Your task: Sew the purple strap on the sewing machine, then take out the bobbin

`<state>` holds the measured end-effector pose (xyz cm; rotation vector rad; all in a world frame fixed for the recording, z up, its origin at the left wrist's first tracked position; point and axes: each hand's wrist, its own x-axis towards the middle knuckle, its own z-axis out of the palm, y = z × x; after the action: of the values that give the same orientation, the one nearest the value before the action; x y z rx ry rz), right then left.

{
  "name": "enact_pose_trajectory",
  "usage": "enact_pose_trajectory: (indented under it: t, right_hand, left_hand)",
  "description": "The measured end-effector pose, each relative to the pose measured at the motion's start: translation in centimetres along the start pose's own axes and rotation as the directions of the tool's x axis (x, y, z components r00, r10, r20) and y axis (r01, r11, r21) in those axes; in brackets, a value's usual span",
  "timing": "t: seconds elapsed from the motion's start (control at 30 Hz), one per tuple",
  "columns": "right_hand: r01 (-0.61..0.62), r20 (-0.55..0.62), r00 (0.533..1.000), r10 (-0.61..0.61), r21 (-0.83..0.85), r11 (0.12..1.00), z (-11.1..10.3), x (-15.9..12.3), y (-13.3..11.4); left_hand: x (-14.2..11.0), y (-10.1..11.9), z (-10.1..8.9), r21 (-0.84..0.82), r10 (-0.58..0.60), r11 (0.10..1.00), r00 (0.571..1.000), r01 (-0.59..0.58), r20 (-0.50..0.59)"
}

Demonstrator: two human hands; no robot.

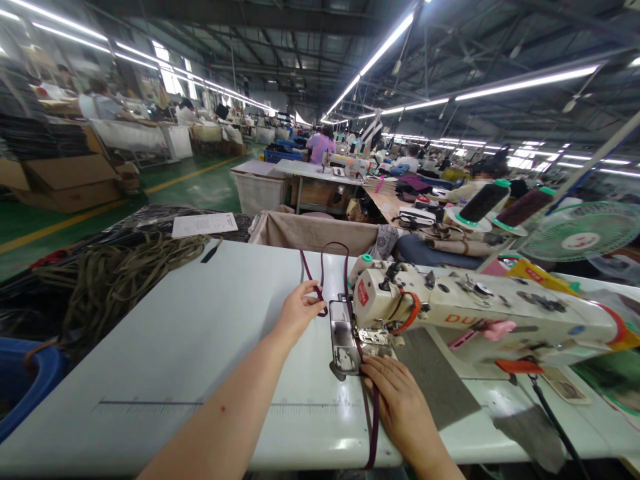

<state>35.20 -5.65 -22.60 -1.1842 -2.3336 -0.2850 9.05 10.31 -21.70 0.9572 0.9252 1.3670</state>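
Note:
A narrow purple strap (375, 427) runs along the bed of a white sewing machine (480, 313) and passes beneath its presser area. Its far part rises in a loop behind the metal needle plate (344, 337). My left hand (301, 305), left of the machine head, pinches the strap between thumb and fingers. Just in front of the presser foot, my right hand (395, 390) holds the strap low against the table, fingertips close to the plate. The strap's near part hangs toward the table's front edge. The needle itself is hard to make out.
The white table (200, 347) carries a printed ruler. Olive straps (125, 280) lie heaped at left, above a blue bin (30, 380). A fabric-lined bin (315, 230) stands behind the table. Thread cones (483, 202) and a fan (583, 237) are at right. Co-workers sit farther back.

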Motion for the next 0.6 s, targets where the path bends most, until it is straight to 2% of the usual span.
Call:
enact_pose_trajectory:
  t: [0.23, 0.43, 0.6]
  right_hand:
    - [0.005, -0.015, 1.0, -0.005, -0.004, 1.0, 0.05, -0.07, 0.09]
    - [0.011, -0.021, 1.0, -0.011, -0.004, 1.0, 0.26, -0.07, 0.08]
    - [0.005, -0.022, 1.0, -0.005, 0.004, 1.0, 0.21, -0.04, 0.11]
  left_hand:
    - [0.19, -0.42, -0.22, 0.059, 0.046, 0.997, 0.997, -0.05, 0.054]
    - [-0.02, -0.13, -0.1, 0.089, 0.009, 0.996, 0.998, -0.014, 0.058]
    - [-0.06, 0.02, 0.04, 0.077, 0.063, 0.995, 0.997, -0.066, 0.039]
